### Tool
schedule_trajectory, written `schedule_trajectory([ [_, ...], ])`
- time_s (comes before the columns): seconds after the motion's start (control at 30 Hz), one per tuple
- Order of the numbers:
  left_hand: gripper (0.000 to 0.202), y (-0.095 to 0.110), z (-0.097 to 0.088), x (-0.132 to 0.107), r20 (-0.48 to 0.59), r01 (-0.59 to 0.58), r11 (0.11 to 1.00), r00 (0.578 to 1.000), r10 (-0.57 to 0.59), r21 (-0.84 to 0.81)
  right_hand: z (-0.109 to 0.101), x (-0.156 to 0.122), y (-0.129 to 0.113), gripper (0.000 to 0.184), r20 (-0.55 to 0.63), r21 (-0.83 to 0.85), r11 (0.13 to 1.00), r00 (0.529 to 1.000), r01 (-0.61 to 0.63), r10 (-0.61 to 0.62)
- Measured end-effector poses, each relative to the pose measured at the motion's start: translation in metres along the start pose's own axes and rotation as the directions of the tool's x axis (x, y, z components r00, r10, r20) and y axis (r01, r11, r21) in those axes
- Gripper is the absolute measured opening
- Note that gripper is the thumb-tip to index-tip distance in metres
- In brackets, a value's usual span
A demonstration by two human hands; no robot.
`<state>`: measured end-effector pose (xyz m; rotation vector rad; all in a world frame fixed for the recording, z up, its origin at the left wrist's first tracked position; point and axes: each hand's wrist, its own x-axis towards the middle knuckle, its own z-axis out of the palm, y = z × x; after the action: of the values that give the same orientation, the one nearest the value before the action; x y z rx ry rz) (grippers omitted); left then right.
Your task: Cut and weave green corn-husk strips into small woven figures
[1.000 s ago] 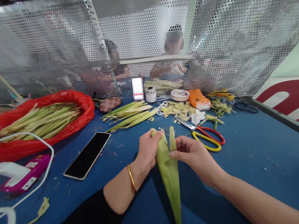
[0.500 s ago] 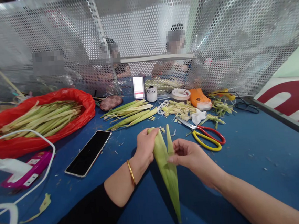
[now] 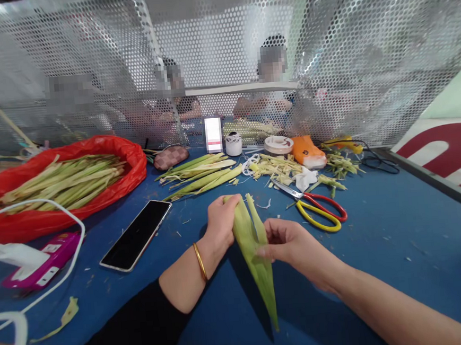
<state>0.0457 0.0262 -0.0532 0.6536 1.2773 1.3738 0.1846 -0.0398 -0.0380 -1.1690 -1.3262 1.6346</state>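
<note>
A green corn husk (image 3: 249, 245) hangs over the blue table, its broad end up and its pointed tip toward me. My left hand (image 3: 221, 221), with a gold bangle at the wrist, is closed on the broad end. My right hand (image 3: 286, 241) pinches the husk's right side between thumb and fingers, where a narrow strip stands apart from the wider part at the top. Beyond my right hand lie scissors (image 3: 317, 211) with one red and one yellow handle. Several folded husks (image 3: 204, 174) lie behind my left hand.
A red plastic bag (image 3: 134, 169) of husks sits at left, near a dark-screened phone (image 3: 137, 235) and a purple power strip (image 3: 57, 255) with white cables. Husk scraps (image 3: 276, 168), a tape roll (image 3: 279, 145) and an orange tissue pack (image 3: 307, 151) line the back, before a perforated metal screen (image 3: 220, 40).
The narrow strip's top has tilted left and lower, the split beside it reaching about as far down. Both hands stay on the husk, the left shifting slightly left.
</note>
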Motion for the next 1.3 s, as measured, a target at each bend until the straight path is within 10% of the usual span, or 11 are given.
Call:
schedule_trajectory([
  [0.73, 0.016, 0.012, -0.004, 0.006, -0.065, 0.011, 0.999, 0.998, -0.014, -0.046, -0.002, -0.002, 0.001, 0.027, 0.139, -0.024, 1.000, 0.990, -0.018, 0.021],
  [1.2, 0.017, 0.005, -0.008, 0.015, -0.060, 0.027, 1.000, 0.998, -0.027, 0.004, -0.017, -0.022, -0.021, 0.028, 0.320, 0.387, 0.909, 0.903, 0.153, -0.288],
  [1.3, 0.021, 0.003, -0.008, 0.016, -0.043, 0.038, 0.999, 0.998, -0.038, 0.003, -0.029, -0.017, -0.025, 0.031, 0.210, 0.302, 0.923, 0.927, 0.240, -0.310],
])
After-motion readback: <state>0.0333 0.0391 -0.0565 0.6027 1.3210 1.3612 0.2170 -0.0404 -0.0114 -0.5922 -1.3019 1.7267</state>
